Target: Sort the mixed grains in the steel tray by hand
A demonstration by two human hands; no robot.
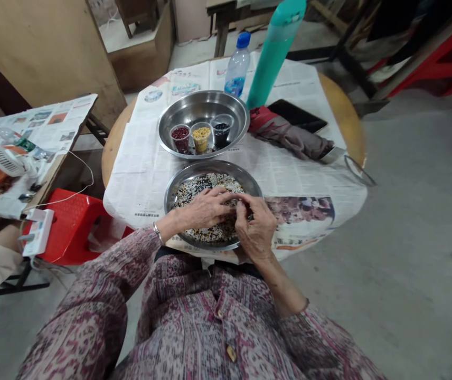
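Fingertips of the left hand [208, 208] and the right hand [255, 224] meet above a shallow round stainless-steel basin [253, 184]. The left fingers stretch rightward with the palm down, while the right thumb and forefinger bend close toward them; whether either hand pinches anything cannot be told. Directly beneath the hands, the basin holds a layer of small white, yellow and dark grains [194, 190], thickest-looking to the left and beyond the fingers. A silver-coloured bracelet [157, 232] circles the left wrist.

Just beyond the hands and their basin stands a deeper stainless-steel bowl [194, 108]. Inside it, left to right, are a clear plastic cup of dark red beans [180, 138], a clear plastic cup of yellow grains [201, 137] and a clear plastic cup of black beans [222, 132].

Farther from the hands, behind that bowl, are a clear plastic bottle with a blue cap [237, 68] and a tall teal bottle [275, 53], which looks tilted. Beyond the hands to the right lies a red and grey folded cloth bundle [289, 134], beside a flat black rectangular object [297, 115]. Printed newspaper sheets [134, 174] spread beneath everything, over a round wooden table [339, 111].
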